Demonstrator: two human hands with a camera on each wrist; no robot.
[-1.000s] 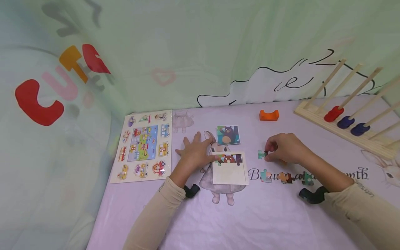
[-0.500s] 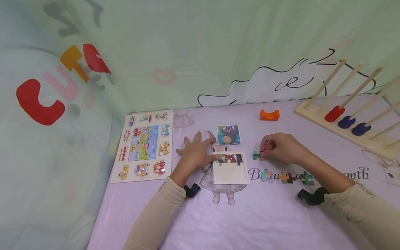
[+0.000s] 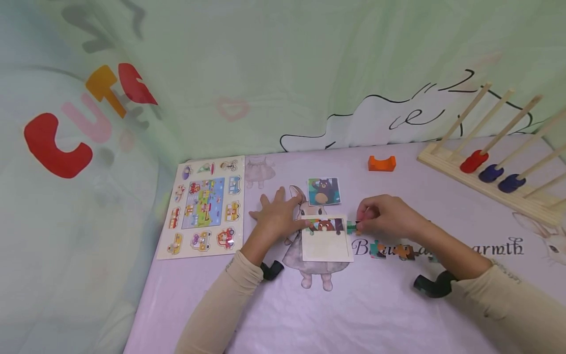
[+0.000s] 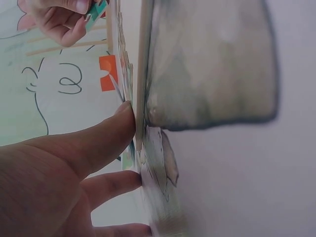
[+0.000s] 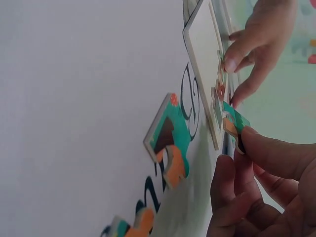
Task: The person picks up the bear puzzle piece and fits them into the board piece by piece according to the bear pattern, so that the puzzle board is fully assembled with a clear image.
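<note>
A puzzle piece (image 3: 351, 227), green with orange and dark parts, is pinched between the thumb and fingers of my right hand (image 3: 391, 216). It is just right of the small pale puzzle board (image 3: 327, 248), and the right wrist view shows the held piece (image 5: 240, 118) near the board's edge. Fitted pieces with a bear's face (image 3: 325, 224) fill the board's upper strip. My left hand (image 3: 276, 216) lies with its fingers spread, its thumb touching the board's upper left. Above the board lies a bear picture card (image 3: 324, 191). Loose puzzle pieces (image 3: 406, 252) lie in a row below my right hand.
On the left lies a vehicle puzzle board (image 3: 203, 206). An orange block (image 3: 382, 163) with a curved notch sits towards the back. A wooden peg rack (image 3: 486, 182) with red and blue pieces stands at the right. A green curtain (image 3: 265, 73) hangs behind the table.
My right hand has moved left with the pinched puzzle piece, from over the table to beside the small board's right edge. My left hand has stayed in place.
</note>
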